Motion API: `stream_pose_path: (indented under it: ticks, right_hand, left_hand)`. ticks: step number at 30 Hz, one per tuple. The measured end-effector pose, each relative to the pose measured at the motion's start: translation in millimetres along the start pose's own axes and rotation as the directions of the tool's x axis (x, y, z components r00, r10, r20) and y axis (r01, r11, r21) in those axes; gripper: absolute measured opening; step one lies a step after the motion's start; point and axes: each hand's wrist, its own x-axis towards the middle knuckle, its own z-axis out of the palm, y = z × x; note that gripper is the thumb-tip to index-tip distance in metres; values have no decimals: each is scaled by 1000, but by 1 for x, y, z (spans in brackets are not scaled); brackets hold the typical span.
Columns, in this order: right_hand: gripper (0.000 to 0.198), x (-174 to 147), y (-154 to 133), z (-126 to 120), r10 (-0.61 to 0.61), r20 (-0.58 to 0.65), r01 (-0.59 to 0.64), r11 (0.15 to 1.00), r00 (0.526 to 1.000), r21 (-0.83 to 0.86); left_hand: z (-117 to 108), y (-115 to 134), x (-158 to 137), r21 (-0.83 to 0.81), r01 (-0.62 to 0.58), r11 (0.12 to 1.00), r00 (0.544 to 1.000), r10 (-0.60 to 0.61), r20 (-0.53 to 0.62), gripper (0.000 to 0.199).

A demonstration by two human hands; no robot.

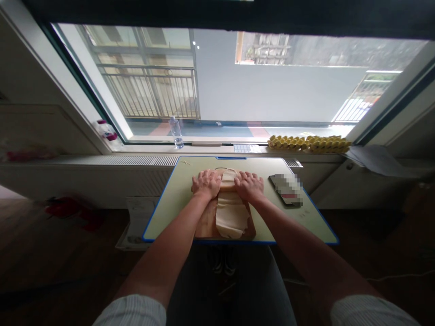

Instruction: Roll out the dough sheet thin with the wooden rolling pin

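Head view — left grip [206, 183], right grip [249, 184] atop rolling pin [228, 188]

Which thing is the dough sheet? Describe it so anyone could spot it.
Below the window is a pale green tabletop with a blue rim. On it, at the near edge, lies a brown wooden board. The dough sheet is the cream, wrinkled, ragged-edged strip on that board, unlike the brown wood beneath and the dark, straight-edged device to the right.

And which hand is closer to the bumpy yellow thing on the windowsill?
Right. The right hand is in front of the bumpy yellow thing and a bit to its left; the left hand is farther left, across the dough.
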Motion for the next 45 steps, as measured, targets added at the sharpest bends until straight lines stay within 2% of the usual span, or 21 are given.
stream_pose_path:
  ticks: [6,12,16,25,34,45]
  right_hand:
    - [66,37,3,3,33,110,-44,994,993,99]
    - [77,65,3,3,49,199,-82,984,979,158]
    - [82,81,1,4,61,222,-101,980,973,172]
    - [78,108,2,14,54,211,-92,980,976,179]
    - [76,100,1,11,55,194,-88,982,979,167]
    - [68,63,2,6,54,169,-78,987,984,137]
  left_hand:
    - [0,-3,29,-14,17,1000,994,-16,111,62]
    - [3,-5,54,-43,14,999,992,-9,128,64]
    - [6,-6,70,-43,22,999,992,-16,126,59]
    - [10,-6,95,-26,32,999,994,-29,108,55]
    - [9,-6,88,-33,27,999,997,-24,80,53]
    - [3,-6,54,-39,-1,999,999,3,46,53]
